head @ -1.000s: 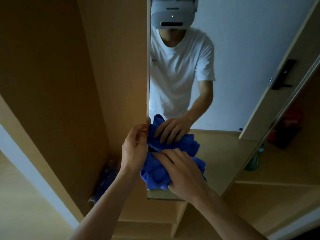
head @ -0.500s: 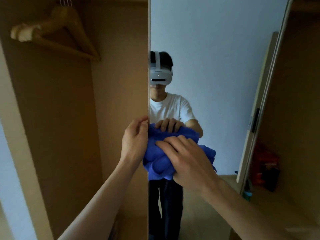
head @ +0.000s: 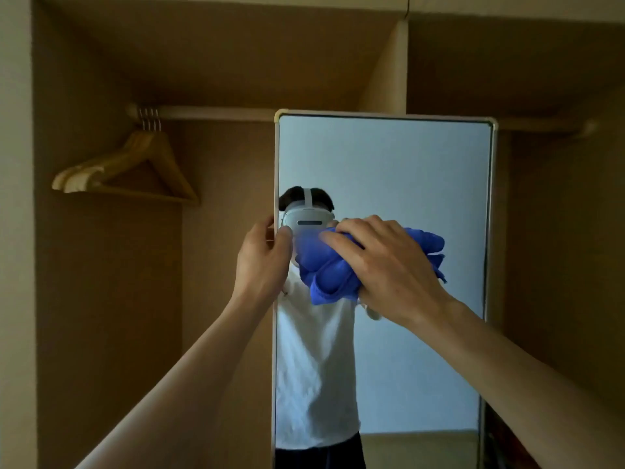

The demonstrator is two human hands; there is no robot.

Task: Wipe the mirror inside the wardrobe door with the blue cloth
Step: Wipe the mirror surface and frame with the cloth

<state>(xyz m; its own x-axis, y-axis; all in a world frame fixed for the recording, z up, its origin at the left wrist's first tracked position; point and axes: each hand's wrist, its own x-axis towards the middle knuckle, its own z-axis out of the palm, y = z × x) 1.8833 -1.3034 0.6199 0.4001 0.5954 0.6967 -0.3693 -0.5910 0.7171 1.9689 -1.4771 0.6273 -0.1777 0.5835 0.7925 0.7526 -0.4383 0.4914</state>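
A tall framed mirror (head: 399, 170) stands in the open wardrobe, reflecting a person in a white shirt. My right hand (head: 385, 265) presses a bunched blue cloth (head: 324, 269) against the glass about a third of the way down, fingers curled over the bundle. My left hand (head: 262, 258) grips the mirror's left edge at the same height, thumb on the glass side. Part of the cloth is hidden under my right hand.
Several wooden hangers (head: 135, 170) hang on the rail (head: 203, 113) at the upper left. Brown wardrobe walls and a vertical partition (head: 389, 72) rise behind the mirror. Dark items show at the bottom right (head: 504, 445).
My view has tilted up from the mirror's bottom to its top. Both hands and the cloth have moved up the glass, the left hand still on the edge.
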